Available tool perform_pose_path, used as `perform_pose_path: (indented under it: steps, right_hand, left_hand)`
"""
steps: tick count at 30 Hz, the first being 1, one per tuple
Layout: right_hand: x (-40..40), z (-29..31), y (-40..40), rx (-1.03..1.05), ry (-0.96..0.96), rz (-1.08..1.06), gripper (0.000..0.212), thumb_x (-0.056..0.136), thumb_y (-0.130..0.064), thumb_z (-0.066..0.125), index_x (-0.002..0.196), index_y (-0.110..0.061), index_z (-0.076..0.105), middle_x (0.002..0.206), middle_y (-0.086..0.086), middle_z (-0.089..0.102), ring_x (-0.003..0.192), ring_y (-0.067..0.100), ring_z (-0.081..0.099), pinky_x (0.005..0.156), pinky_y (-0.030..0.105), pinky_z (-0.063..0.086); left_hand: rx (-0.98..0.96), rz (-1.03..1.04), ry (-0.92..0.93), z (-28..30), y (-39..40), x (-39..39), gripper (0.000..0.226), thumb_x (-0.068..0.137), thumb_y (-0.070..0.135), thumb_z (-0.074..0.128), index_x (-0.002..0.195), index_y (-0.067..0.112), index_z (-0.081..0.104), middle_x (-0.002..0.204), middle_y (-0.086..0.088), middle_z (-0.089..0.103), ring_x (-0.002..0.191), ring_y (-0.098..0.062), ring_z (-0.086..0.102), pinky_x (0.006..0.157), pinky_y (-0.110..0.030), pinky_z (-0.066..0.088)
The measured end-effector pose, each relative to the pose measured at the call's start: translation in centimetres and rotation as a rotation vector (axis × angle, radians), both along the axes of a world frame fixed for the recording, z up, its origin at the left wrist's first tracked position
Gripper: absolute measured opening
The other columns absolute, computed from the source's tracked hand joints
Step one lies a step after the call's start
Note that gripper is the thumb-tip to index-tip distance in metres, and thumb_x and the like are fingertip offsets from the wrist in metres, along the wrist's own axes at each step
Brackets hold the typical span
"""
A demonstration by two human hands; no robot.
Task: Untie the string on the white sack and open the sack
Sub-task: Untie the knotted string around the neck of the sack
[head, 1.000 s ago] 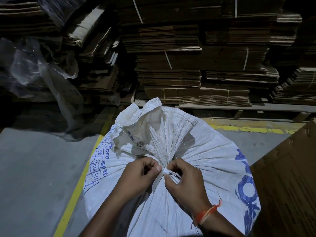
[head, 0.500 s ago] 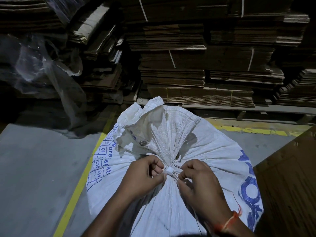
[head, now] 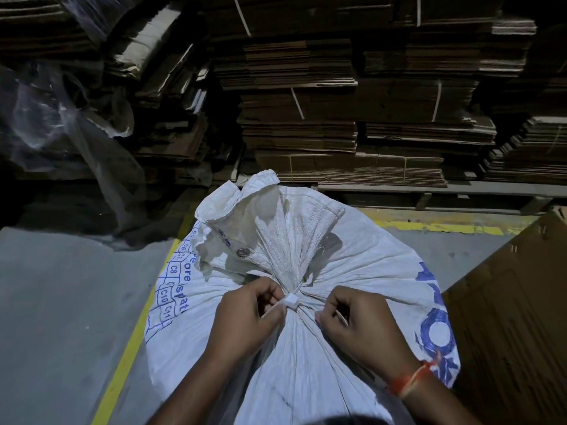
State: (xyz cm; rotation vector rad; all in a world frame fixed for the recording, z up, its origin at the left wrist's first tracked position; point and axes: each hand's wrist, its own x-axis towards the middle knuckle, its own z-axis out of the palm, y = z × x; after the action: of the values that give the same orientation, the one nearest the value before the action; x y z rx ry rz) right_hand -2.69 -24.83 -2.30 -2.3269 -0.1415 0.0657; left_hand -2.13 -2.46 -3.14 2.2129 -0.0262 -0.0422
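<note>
A full white woven sack (head: 352,265) with blue print stands on the floor in front of me, its neck gathered and tied. A thin white string (head: 291,300) wraps the neck, with a small white knot or tag on its near side. My left hand (head: 248,317) pinches the string right at that knot. My right hand (head: 359,323) is closed to the right of the neck, with a thin strand running between its fingers. The loose top of the sack (head: 260,228) fans upward behind the tie, with a metal eyelet (head: 243,251) in it.
Stacks of flattened cardboard (head: 337,118) on a pallet rise right behind the sack. Clear plastic sheeting (head: 61,124) hangs at the left. A brown cardboard sheet (head: 515,302) leans at the right. A yellow floor line (head: 129,348) runs past the sack's left side.
My right hand has moved to the right, away from the knot, drawing a strand with it. My left hand stays pinched at the knot.
</note>
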Motion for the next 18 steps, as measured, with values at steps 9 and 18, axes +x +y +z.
perform_pose_path:
  steps: [9,18]
  right_hand:
    - [0.6,-0.9,1.0,0.091,0.052,-0.074,0.008,0.085,-0.026,0.083,0.078,-0.026,0.079,0.072,-0.013,0.077,0.071,0.004,0.069,0.064,0.016,0.049]
    - [0.6,-1.9,2.2,0.092,0.017,-0.095,0.006,0.086,-0.027,0.083,0.08,-0.026,0.08,0.072,-0.009,0.075,0.073,0.008,0.068,0.063,0.015,0.046]
  left_hand:
    - [-0.05,0.063,0.0,0.1,-0.5,-0.2,0.012,0.081,0.03,0.086,0.084,0.031,0.074,0.078,0.011,0.076,0.071,-0.006,0.069,0.065,-0.024,0.051]
    - [-0.12,0.131,0.047,0.0,-0.7,-0.3,0.014,0.077,0.025,0.091,0.079,0.029,0.078,0.075,0.006,0.078,0.069,-0.008,0.072,0.065,-0.02,0.053]
